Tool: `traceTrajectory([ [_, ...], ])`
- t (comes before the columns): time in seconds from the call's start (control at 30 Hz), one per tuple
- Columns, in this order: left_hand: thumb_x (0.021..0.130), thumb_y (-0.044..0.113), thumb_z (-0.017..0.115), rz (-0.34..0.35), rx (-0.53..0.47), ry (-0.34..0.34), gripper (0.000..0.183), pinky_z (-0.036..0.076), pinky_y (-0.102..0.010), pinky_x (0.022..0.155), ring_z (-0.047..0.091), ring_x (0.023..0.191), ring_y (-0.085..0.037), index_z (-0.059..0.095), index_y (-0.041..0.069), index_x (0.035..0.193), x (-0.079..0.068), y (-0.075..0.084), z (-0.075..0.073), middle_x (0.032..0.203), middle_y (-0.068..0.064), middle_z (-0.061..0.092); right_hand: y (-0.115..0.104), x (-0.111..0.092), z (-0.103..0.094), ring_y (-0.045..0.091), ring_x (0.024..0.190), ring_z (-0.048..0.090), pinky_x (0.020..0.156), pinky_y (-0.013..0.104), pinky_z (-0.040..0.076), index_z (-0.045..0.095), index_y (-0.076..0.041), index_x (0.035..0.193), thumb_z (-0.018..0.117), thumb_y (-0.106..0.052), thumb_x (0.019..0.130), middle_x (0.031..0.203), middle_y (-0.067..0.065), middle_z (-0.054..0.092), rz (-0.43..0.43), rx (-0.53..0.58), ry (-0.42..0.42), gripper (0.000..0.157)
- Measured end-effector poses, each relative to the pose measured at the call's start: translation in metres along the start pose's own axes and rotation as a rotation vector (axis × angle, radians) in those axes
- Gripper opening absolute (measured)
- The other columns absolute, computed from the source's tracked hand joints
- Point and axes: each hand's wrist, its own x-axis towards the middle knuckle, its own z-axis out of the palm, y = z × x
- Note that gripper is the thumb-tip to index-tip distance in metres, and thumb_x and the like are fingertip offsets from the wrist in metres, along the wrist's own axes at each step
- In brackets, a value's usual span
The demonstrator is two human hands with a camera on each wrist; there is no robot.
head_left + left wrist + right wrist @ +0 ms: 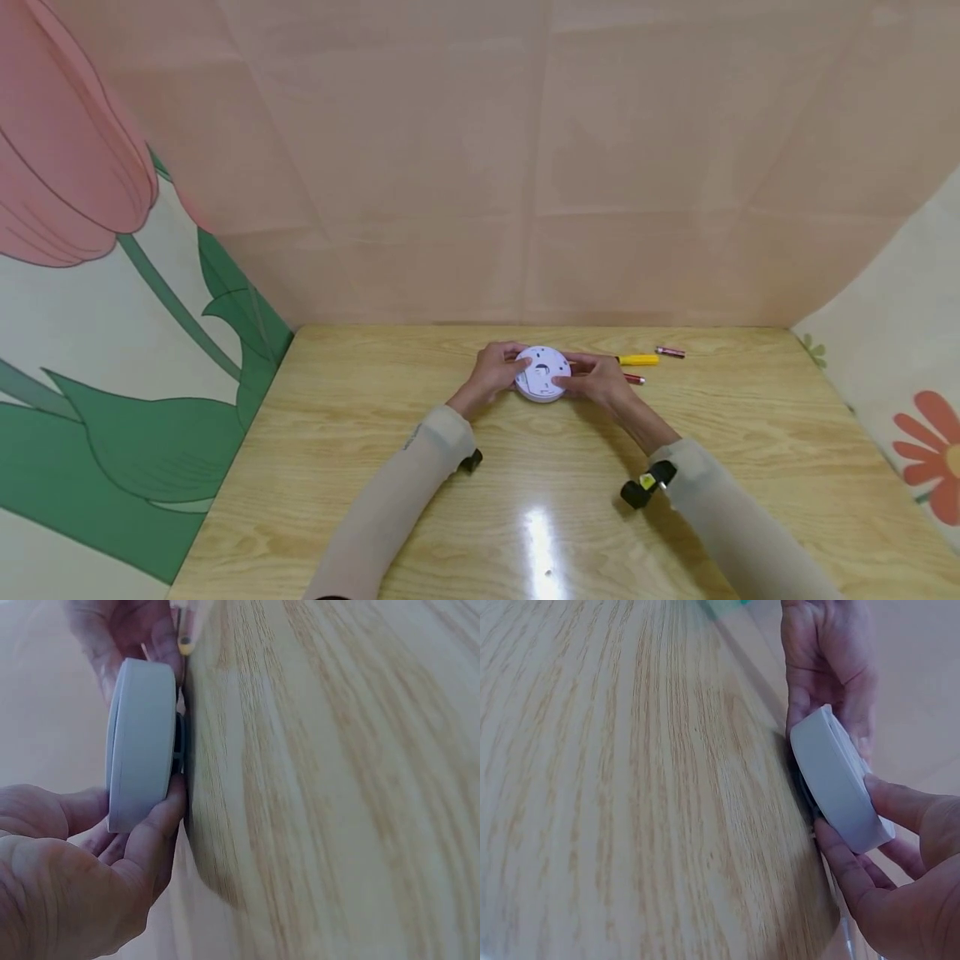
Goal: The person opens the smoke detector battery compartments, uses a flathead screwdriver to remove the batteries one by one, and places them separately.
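A round white smoke detector [542,385] is held by both hands above the wooden table, its flat face with small holes and slots turned up. My left hand [493,369] grips its left edge, thumb on top; in the left wrist view the fingers [154,832] reach under the white rim [142,742]. On the opposite edge, my right hand [603,383] pinches it between a thumb on the face and fingers [847,866] below. A dark part shows under the detector in both wrist views; its details are hidden.
Just right of the right hand lie a screwdriver with a yellow handle [639,360] and a red battery [634,379], partly hidden by the hand. Another battery [670,352] lies farther right. A pink cloth wall [450,208] rises behind the wooden table [360,383].
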Motion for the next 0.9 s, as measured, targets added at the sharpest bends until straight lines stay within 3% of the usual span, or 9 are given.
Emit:
traceTrajectory([
  [0.5,0.102,0.011,0.072,-0.041,0.016,-0.047,0.03,0.062,-0.029,0.067,0.069,0.08,-0.013,0.074,0.008,0.132,0.0014,0.0002,-0.0016,0.131,-0.012,0.073,0.0004,-0.0045,0.0019,0.017,0.092,0.071,0.08,0.028,0.063,0.064,-0.004,0.145,0.086,-0.008,0.089,0.132,0.027,0.068,-0.008,-0.016,0.019,0.06],
  [0.9,0.101,0.008,0.072,-0.019,-0.062,-0.032,0.024,0.065,-0.033,0.068,0.074,0.084,-0.018,0.075,0.003,0.124,-0.0001,-0.0013,0.0029,0.123,-0.015,0.076,0.0051,-0.0037,-0.002,0.017,0.095,0.068,0.08,0.026,0.063,0.065,-0.007,0.144,0.088,-0.011,0.088,0.131,0.024,0.069,0.002,-0.04,0.038,0.061],
])
